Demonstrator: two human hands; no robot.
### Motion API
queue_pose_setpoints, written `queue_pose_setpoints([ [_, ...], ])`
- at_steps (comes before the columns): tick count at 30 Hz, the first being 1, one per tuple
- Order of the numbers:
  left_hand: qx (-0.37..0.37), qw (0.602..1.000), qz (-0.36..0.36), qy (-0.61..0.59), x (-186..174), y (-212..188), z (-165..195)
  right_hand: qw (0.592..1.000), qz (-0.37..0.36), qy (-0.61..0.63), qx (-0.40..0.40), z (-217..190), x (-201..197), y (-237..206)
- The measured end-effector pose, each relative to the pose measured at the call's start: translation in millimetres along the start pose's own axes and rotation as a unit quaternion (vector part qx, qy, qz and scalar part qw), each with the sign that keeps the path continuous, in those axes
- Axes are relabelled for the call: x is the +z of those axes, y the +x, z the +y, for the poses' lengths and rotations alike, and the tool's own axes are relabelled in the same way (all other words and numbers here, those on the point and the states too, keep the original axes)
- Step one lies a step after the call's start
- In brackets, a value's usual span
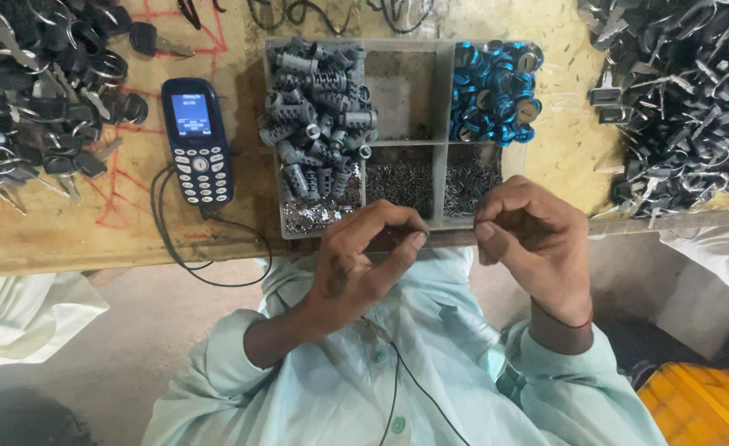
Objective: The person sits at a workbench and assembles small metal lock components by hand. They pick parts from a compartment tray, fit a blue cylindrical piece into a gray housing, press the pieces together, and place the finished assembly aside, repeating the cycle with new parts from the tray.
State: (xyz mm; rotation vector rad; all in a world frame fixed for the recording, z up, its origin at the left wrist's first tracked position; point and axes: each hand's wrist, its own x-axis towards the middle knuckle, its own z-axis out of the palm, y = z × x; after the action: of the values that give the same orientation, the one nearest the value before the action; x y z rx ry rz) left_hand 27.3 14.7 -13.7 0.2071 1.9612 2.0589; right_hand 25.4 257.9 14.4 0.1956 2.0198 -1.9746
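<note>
Hands meet just below the near edge of a divided tray (443, 124) on a wooden bench (240, 223); the left hand (364, 264) curls with thumb and forefinger pressed together, the right hand (534, 235) closes into a loose fist, fingertips pinched; whatever small piece they grip is too tiny to make out; the tray holds grey lock cylinders (319, 116), blue caps (495, 91) and fine metal bits (401, 177), all just beyond the fingertips; a blue phone (197, 140) lies left of the tray; keys (34, 91) pile at the far left
</note>
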Motion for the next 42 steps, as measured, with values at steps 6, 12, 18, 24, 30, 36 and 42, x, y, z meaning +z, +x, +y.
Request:
queue_pose_setpoints([
  [6,-0.034,0.999,0.015,-0.027,2,-2,-4,0.996,0.071,-0.047,0.001,6,-4,7],
  [12,-0.017,1.0,0.008,-0.018,3,-2,-6,0.998,0.062,-0.028,-0.013,9,-11,4],
  [18,-0.02,1.0,-0.007,-0.018,2,-3,-4,0.998,0.05,0.039,-0.001,21,-21,8],
  [24,-0.025,0.999,-0.009,-0.027,3,-4,-4,0.998,0.04,0.037,0.004,9,-1,0],
  [30,-0.151,0.962,0.014,-0.228,17,-9,-8,0.939,0.042,-0.261,-0.221,20,47,-11],
  [36,-0.169,0.947,0.01,-0.272,16,-15,-17,0.942,0.038,-0.274,-0.192,17,49,-14],
  [42,-0.151,0.948,-0.01,-0.281,15,-15,-13,0.959,0.029,-0.223,-0.173,16,48,-18],
])
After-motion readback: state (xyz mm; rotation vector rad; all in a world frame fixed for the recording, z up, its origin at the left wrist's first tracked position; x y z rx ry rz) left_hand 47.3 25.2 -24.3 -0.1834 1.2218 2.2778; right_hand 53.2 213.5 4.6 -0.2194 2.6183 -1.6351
